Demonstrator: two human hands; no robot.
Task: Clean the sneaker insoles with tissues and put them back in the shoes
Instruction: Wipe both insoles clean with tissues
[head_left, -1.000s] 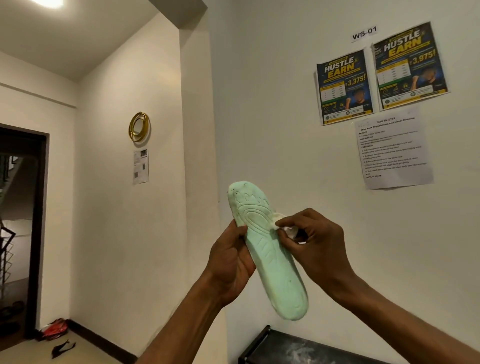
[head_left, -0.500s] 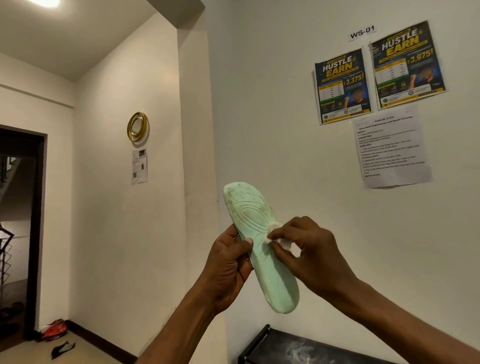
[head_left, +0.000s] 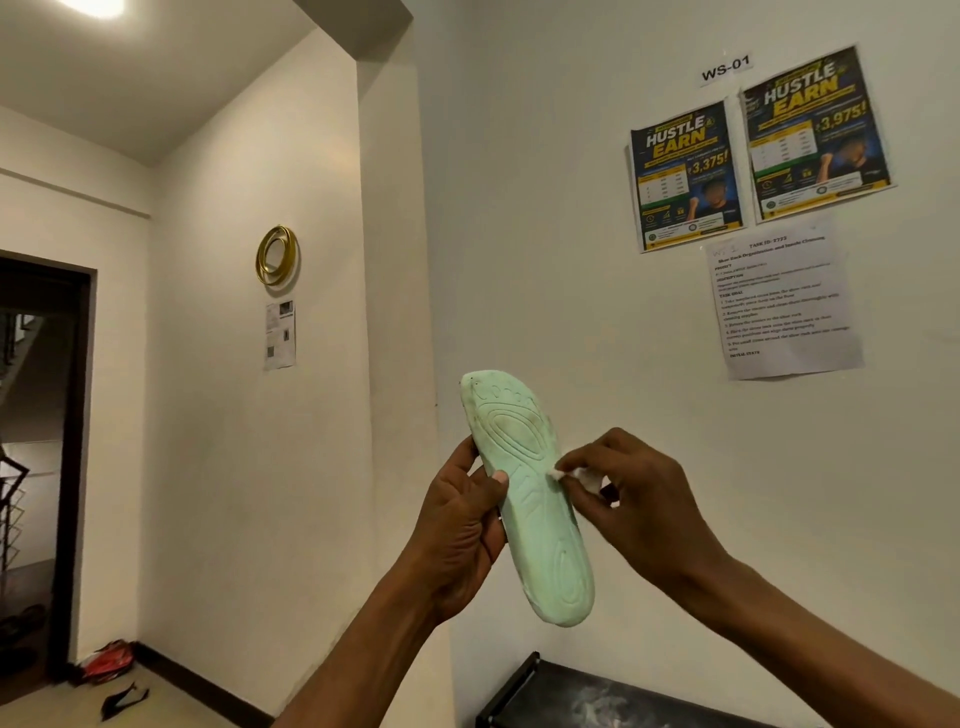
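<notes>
The pale green insole (head_left: 530, 499) is held upright in the air between the 2 hands, ridged underside to the camera, toe up, heel down. The left hand (head_left: 462, 525) grips its left edge, thumb laid across the front. The right hand (head_left: 639, 499) pinches a small white tissue (head_left: 576, 475) against the insole's right edge at mid-length. Compared with 0.5 s ago, the tissue sits a little further out toward that edge, and the insole has barely shifted. Above the right hand, 2 posters (head_left: 685, 176) and a printed sheet (head_left: 784, 306) hang on the wall. A gold ring (head_left: 277, 255) hangs up and to the left of the left hand. A black surface (head_left: 597, 701) lies below both hands.
</notes>
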